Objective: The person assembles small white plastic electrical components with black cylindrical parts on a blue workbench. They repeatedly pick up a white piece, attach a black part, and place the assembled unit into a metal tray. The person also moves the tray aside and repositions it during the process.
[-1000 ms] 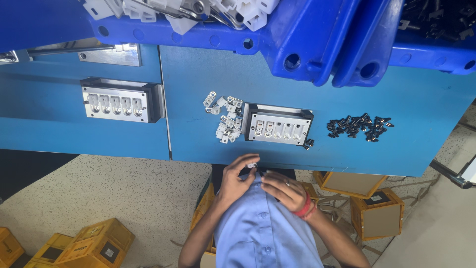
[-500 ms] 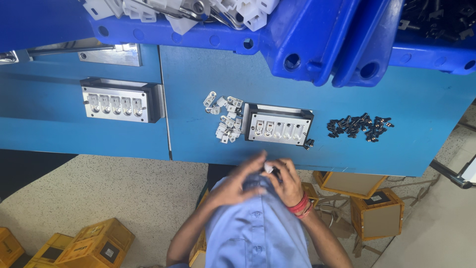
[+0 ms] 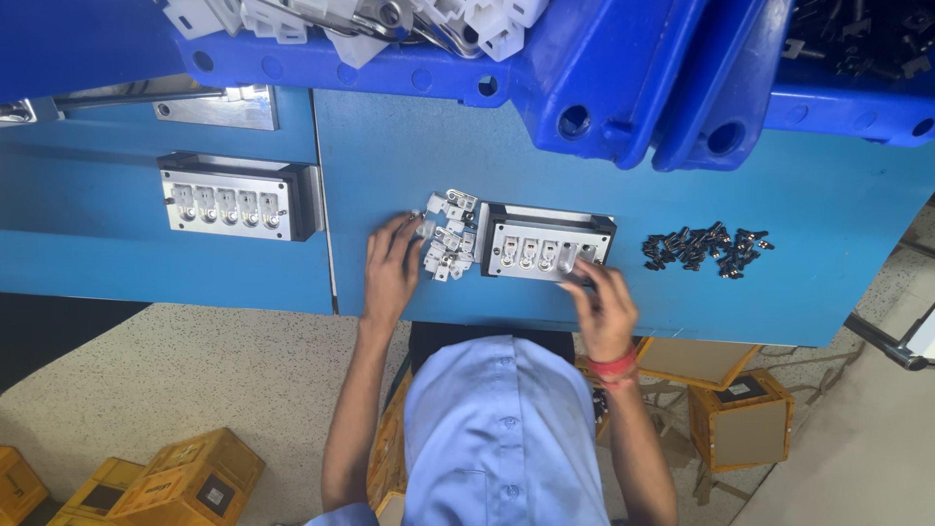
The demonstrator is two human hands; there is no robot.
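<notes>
**Hands at the fixture on a blue bench**

Seen from above, a person's left hand point(image 3: 392, 265) lies on the blue worktable point(image 3: 409, 136), fingers loosely spread, fingertips touching the heap of small white parts point(image 3: 448, 236). The right hand point(image 3: 604, 300) pinches a small pale part point(image 3: 566, 259) at the front edge of the metal fixture block point(image 3: 543, 244), just right of the heap. Black screws point(image 3: 707, 248) lie farther right; a second fixture block point(image 3: 232, 195) sits well to the left.

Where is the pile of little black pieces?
In the head view, the little black pieces lie on the blue table, right of the metal block that the right hand touches.
</notes>
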